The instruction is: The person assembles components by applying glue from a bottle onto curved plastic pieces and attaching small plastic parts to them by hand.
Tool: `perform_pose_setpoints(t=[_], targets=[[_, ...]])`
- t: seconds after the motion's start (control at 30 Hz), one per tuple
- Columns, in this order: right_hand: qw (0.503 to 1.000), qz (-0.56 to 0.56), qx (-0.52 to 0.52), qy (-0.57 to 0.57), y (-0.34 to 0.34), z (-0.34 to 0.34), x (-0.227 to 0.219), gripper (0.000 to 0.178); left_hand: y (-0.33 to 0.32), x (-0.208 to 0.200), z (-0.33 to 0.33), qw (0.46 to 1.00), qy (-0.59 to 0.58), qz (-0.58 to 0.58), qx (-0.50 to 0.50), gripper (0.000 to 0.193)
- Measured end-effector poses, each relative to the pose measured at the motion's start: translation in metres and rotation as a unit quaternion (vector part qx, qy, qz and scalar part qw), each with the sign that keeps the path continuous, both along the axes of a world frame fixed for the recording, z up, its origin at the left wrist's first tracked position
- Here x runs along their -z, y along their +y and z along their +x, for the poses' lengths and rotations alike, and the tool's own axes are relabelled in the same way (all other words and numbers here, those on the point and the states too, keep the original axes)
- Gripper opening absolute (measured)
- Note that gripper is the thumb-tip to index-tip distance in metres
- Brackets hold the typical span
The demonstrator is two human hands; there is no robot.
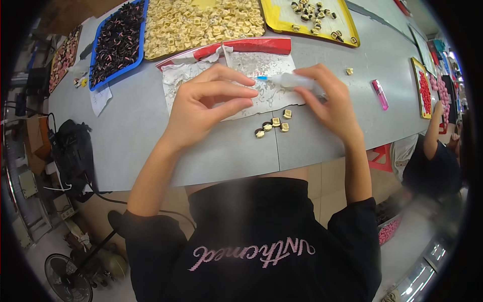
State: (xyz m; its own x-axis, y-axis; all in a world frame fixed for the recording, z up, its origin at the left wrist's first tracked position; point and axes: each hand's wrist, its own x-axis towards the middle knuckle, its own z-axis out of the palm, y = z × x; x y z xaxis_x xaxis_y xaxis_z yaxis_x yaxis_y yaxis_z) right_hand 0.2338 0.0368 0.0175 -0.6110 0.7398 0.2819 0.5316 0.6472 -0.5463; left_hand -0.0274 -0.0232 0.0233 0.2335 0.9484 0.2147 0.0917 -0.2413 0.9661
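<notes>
My right hand (329, 95) grips a translucent white squeeze bottle (294, 80) with a thin blue nozzle pointing left. The nozzle's end comes close to the fingertips of my left hand (201, 100). Those left fingers curl toward the thumb in a pinch; whatever lies between them, if anything, is too small or hidden to name. Beneath both hands spreads a worn, stained white sheet (246, 63) with a red strip along its far edge. Just nearer than the sheet, several small black-and-cream square pieces (275, 122) sit on the grey table (226, 156).
Along the back stand a blue tray (93, 65) of black-and-pink pieces, a heap of cream square pieces (201, 25), and a yellow tray (274, 22) with assembled pieces. A pink tool (381, 94) and one cream piece (349, 71) lie rightward. Another person (432, 161) works at far right.
</notes>
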Motion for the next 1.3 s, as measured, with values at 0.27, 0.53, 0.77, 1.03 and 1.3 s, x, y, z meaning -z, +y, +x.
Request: perform_pose_setpoints(t=[0.27, 0.53, 0.77, 1.03, 1.3], targets=[[0.811, -0.344, 0.053, 0.470, 0.023, 0.012, -0.005, 0.025, 0.000, 0.012, 0.009, 0.996, -0.083, -0.004, -0.032, 0.025], [0.810, -0.346, -0.019, 0.474, 0.035, -0.045, -0.018, 0.050, -0.005, 0.026, 0.027, 0.994, 0.007, 0.050, -0.095, 0.016], [0.805, -0.363, -0.007, 0.469, 0.021, -0.049, -0.003, 0.043, -0.009, 0.026, 0.030, 0.985, 0.040, 0.057, -0.155, 0.038], [0.801, -0.382, -0.002, 0.462, 0.017, -0.051, -0.002, 0.037, -0.009, 0.030, 0.031, 0.982, -0.003, 0.081, -0.171, 0.042], [0.807, -0.381, -0.008, 0.451, 0.015, -0.053, -0.002, 0.034, -0.012, 0.029, 0.029, 0.986, 0.039, 0.074, -0.146, 0.050]])
